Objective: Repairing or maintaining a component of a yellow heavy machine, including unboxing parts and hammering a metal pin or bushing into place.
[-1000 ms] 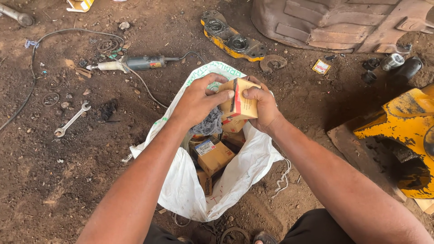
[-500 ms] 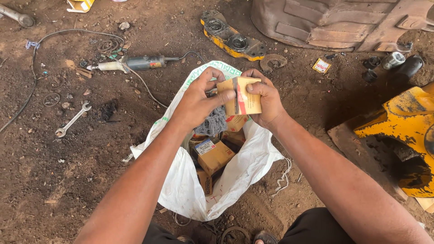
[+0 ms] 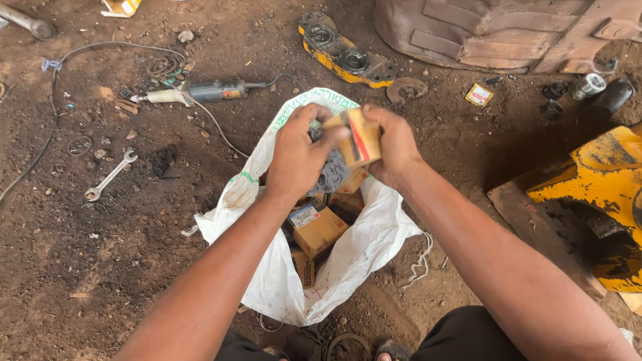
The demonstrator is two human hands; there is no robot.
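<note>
Dirt-floor repair workshop: wrench [image 3: 110,175], grinder [image 3: 200,92]

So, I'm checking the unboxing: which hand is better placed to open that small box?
Probably the left hand: its fingertips sit at the small box's end flap, while the right hand wraps its body, steadying it above the white sack.

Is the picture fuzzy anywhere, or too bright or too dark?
Head view: soft daylight, no harsh glare; left hand and right hand on the small cardboard box look sharp, so does the wrench; the white sack is brightest; deep shadow under the yellow machine part.
</note>
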